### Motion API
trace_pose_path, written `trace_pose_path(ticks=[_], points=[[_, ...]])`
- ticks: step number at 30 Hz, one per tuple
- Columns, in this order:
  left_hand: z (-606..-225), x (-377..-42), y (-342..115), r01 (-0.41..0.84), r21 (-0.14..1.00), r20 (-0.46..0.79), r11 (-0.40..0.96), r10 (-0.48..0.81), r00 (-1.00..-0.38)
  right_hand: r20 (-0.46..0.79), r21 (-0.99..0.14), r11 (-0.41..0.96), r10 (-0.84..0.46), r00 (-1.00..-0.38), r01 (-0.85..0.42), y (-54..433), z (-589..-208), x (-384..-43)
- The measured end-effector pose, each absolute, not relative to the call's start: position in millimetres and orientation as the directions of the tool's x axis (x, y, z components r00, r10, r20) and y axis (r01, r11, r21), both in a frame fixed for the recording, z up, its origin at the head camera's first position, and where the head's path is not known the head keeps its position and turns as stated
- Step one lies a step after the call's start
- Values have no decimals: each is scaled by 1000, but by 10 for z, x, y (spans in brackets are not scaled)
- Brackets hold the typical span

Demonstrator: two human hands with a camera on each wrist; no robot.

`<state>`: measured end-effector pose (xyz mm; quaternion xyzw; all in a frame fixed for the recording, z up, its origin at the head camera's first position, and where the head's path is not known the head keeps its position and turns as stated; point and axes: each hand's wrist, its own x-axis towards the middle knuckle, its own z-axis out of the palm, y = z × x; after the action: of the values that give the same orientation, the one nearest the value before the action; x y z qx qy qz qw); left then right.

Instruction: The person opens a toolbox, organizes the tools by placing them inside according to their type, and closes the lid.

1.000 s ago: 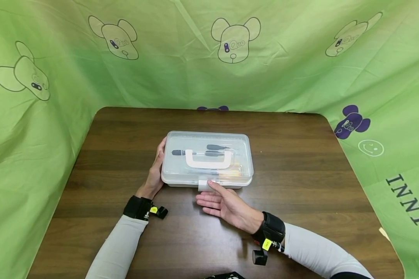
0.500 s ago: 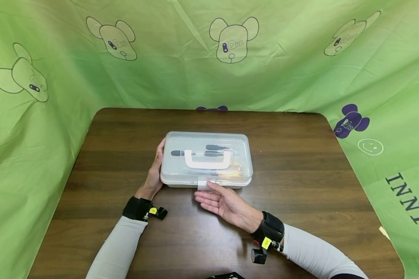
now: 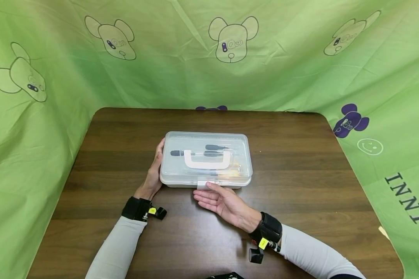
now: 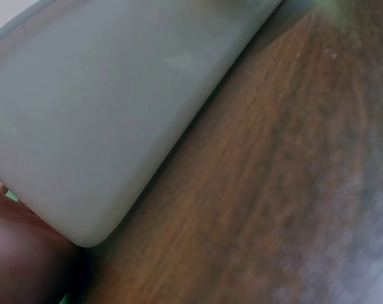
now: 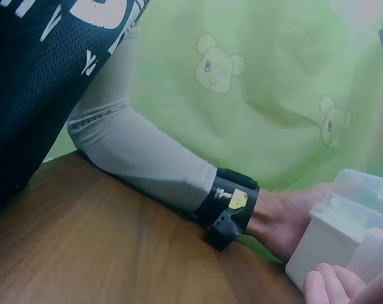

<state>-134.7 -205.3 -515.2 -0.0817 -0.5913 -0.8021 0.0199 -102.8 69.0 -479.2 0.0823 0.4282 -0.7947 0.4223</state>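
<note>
A clear-lidded plastic storage box [image 3: 176,172] with a white carry handle [image 3: 207,165] sits closed on the table. Through its lid, several slender items with dark ends [image 3: 214,147] can be made out, but their kind is unclear. Along the box's left side rests my left hand [image 3: 153,176], its fingers partly hidden behind the wall; the left wrist view shows the pale wall [image 4: 115,114] close up. My right hand [image 3: 230,207] is at the front, thumb tip touching the white latch [image 3: 202,185]. Its other fingers stretch out below the latch, largely straight.
The brown wooden table [image 3: 293,162] surrounds the box. Green cloth [image 3: 181,77] with printed bear heads hangs behind and at both sides. A scrap of pale material [image 3: 383,233] lies at the right table edge. Dark patterned clothing [image 5: 45,69] shows in the right wrist view.
</note>
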Motion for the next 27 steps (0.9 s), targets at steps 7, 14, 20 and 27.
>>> trace_pose_path(ticks=[7,14,20,27], points=[[-5157,-1346,-2048,127,944,156,-305,70,-985,-457,-639,-290,-601,-655,712,695,-4833,-1049],[-5152,-1352,-2061,129,948,154,-290,64,-986,-462,-641,-269,-613,-641,719,701,-4843,-1074],[-5154,-1357,-2067,135,948,160,-288,65,-985,-463,-645,-257,-618,-636,720,700,-4846,-1081],[-5175,-1353,-2065,137,947,162,-292,65,-985,-463,-649,-247,-621,-632,719,711,-4860,-1064]])
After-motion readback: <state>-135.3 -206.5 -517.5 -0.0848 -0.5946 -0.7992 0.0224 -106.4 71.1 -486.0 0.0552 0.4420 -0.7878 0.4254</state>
